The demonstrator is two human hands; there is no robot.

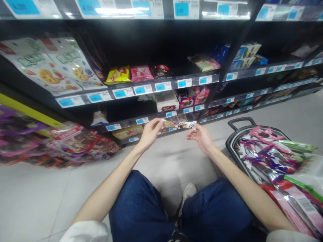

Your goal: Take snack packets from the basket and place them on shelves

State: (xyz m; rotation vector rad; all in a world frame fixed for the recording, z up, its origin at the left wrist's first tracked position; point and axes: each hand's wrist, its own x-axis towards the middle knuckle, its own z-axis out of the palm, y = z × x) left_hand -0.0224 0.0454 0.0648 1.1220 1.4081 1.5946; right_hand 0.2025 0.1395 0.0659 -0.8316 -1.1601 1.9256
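Note:
A long, slim wrapped snack bar [179,124] in a white, brown and gold wrapper is stretched level between my two hands, in front of the low shelves. My left hand [151,131] pinches its left end between thumb and fingers. At the other end, my right hand [202,137] grips the wrapper's tip with thumb and forefinger, the other fingers curled below. Just beyond the bar, on the lower shelf, stand an open white carton [167,102], a purple nabati box [186,97] and pink packets [201,95].
A shopping basket [228,143] heaped with snack packets [267,151] stands on the floor at my right. Bagged snacks [75,141] hang at the left. Yellow [118,74] and pink packs [141,73] lie on the middle shelf, above price tags [143,89]. My knees [136,201] are bent below.

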